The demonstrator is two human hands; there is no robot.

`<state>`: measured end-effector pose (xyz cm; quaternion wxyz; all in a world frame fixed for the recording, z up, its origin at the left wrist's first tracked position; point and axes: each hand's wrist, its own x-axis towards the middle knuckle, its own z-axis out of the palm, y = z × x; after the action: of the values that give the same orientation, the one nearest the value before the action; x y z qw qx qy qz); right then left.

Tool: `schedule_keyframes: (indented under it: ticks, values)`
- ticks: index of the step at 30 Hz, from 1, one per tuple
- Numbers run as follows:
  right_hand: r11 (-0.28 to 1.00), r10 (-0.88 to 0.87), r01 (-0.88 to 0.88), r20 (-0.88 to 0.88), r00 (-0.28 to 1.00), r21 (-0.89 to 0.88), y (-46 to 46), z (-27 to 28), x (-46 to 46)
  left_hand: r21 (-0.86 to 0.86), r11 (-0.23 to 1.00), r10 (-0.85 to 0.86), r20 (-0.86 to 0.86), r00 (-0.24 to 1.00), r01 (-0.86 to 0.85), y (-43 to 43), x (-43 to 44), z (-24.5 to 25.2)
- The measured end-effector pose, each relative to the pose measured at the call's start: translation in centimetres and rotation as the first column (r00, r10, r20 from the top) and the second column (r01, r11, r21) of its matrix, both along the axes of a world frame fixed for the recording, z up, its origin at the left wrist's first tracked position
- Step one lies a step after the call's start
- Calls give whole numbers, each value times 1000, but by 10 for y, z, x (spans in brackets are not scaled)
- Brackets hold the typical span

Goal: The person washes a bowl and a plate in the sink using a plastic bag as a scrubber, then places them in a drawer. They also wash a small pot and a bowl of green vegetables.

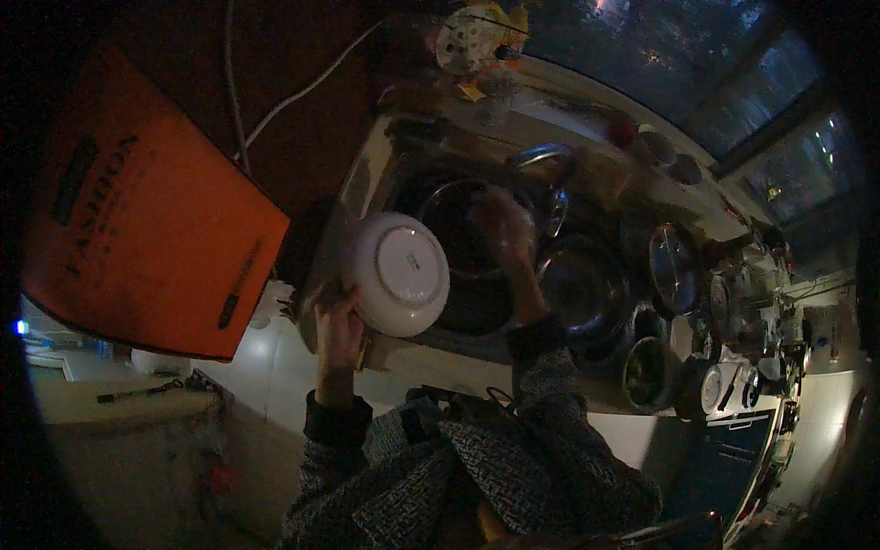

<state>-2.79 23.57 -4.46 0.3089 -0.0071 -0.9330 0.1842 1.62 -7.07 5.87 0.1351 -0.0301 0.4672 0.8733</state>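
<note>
A white ceramic bowl [411,269], tilted with its underside and foot ring towards the camera, is gripped at its left edge by my left hand [340,323]. Inside the dark sink [474,313], just right of the bowl, my right hand [505,223] hovers over or in a round basin [447,234]; it is blurred, and whether it holds anything is hidden. A metal faucet [543,155] curves above the sink. Right of my right wrist lies a large round pan or bowl [584,289] in the sink.
An orange bag or sheet with printing [165,227] hangs at the left. Crowding the counter at the right are a glass lid [672,268], a bowl with green contents [645,371] and several dishes. Small containers [656,146] line the window ledge. A perforated white item [467,45] stands behind the sink.
</note>
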Motion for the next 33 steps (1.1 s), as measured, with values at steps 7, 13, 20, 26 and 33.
schedule_keyframes:
  ticks: [7, 13, 20, 26, 33]
  values:
    - [937, -218, 225, 56, 974, -268, -12, -21, 3, -105, 995, -21, -186, 982, 2, -7, 11, 7]
    - [721, -323, 446, 312, 893, -530, -33, -3, 13, -123, 992, 39, 30, 999, -35, -17, 7, -1]
    - [-255, -302, -550, -475, 827, -795, -30, -2, 12, -131, 991, -33, 46, 998, 39, -20, 8, 7]
    - [-959, -249, -248, -822, 512, 136, -41, -42, 6, -48, 999, 13, -20, 1000, -14, -17, 12, 18]
    - [-936, -191, -350, -807, 559, -22, -51, -47, -7, -120, 992, 28, 7, 1000, -27, -22, 12, 8]
